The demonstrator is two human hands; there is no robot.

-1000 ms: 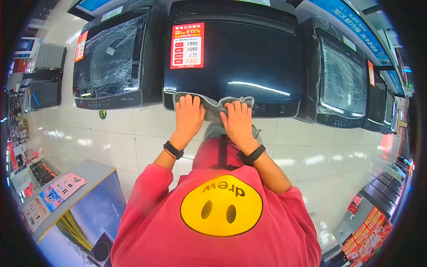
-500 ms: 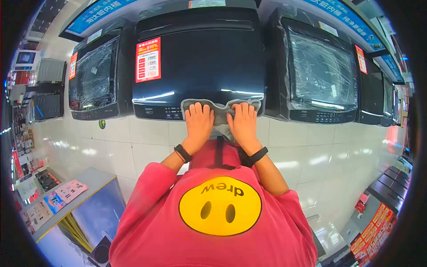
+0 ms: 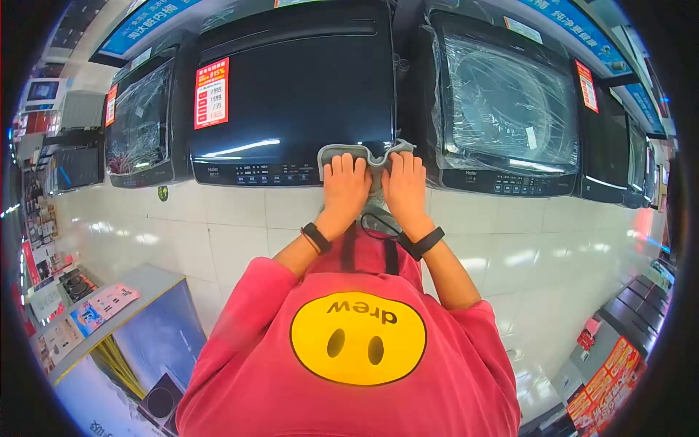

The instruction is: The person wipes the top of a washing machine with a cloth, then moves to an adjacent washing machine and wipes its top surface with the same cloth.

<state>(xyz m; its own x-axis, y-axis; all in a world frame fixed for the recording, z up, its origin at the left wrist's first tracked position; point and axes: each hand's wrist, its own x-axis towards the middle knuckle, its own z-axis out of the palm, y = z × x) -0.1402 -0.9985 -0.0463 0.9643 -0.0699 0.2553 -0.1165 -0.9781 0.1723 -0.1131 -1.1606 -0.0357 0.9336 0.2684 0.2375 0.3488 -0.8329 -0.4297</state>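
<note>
A grey cloth point(image 3: 333, 151) lies bunched over the front edge of a black top-loading washing machine point(image 3: 298, 91), by its right front corner. My left hand point(image 3: 345, 191) presses the cloth's left part against the front edge, fingers together over it. Close beside it, my right hand point(image 3: 405, 191) holds the right part, with a fold of cloth standing up between the two hands. The control strip point(image 3: 255, 173) shows left of the cloth. A red and white price sticker point(image 3: 211, 95) is on the lid's left side.
Film-wrapped washing machines stand on the right point(image 3: 510, 109) and left point(image 3: 142, 120). Pale floor tiles point(image 3: 502, 240) run behind me. A counter point(image 3: 149, 284) with leaflets is at lower left, and a red promotional board point(image 3: 608, 386) at lower right.
Both hands and the cloth have moved right along the machine's front edge to its corner, uncovering more of the control strip. The hands are closer together, and the view has shifted right.
</note>
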